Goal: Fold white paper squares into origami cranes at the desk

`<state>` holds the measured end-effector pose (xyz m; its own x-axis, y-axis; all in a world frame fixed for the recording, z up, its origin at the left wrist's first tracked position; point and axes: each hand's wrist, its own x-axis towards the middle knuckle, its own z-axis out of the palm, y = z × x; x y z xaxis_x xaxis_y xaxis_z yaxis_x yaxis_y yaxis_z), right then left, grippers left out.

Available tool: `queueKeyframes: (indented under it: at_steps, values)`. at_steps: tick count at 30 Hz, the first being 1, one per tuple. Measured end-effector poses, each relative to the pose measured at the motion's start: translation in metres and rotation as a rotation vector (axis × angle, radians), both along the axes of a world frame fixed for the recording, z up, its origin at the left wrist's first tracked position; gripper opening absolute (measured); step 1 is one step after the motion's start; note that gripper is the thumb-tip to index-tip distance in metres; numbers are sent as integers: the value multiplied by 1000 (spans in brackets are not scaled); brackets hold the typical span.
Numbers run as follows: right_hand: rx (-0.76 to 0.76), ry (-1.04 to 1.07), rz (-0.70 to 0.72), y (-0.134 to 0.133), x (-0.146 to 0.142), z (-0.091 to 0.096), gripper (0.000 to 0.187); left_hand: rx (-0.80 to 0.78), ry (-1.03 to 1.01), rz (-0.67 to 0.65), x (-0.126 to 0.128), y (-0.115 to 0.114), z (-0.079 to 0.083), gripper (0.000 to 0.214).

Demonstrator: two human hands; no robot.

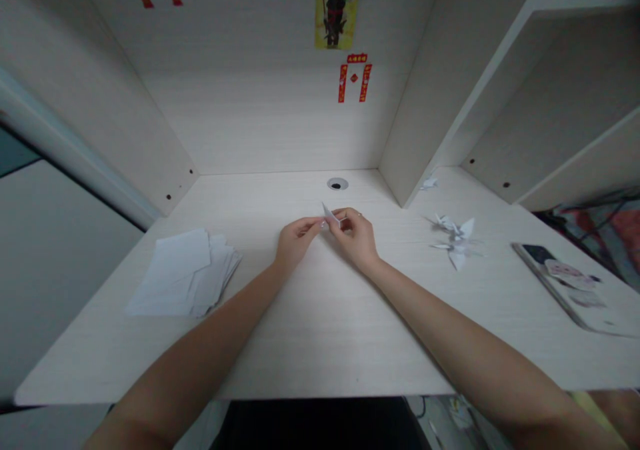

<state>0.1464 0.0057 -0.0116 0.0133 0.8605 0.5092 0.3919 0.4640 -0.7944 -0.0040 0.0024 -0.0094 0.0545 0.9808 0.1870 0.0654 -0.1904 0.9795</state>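
A small folded piece of white paper (329,215) is held up between both hands, a little above the middle of the desk. My left hand (299,239) pinches its left side between thumb and fingertips. From the other side, my right hand (356,235) grips it with thumb and bent fingers, which partly hide it. One pointed corner of the paper sticks up past the fingertips. Several folded paper cranes (456,237) lie together to the right of my right hand. On the left rests a loose stack of white paper sheets (187,273).
The pale desk (320,343) has a back wall with red stickers (355,79) and a round cable hole (338,184). A vertical panel (425,103) rises behind the right hand. A phone in a decorated case (575,287) lies at the right.
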Motion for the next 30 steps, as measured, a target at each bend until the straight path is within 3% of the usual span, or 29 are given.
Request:
queueKeyframes:
  at_steps: [3,6,12,25,30]
  values:
    - [57,-68,4,0,1,2,13,48,29,-32,2,-4,2,30]
    - [92,-85,63,1,1,1,20,58,56,-38,2,-4,2,31]
    - [60,-96,193,1,-2,-4,36,-33,-100,42,-4,7,-5,32]
    - [-3,-72,117,1,-1,-1,29,-90,-106,106,-4,8,-4,32]
    - [-131,118,146,4,-4,-4,26,-85,-141,100,-3,4,-1,54]
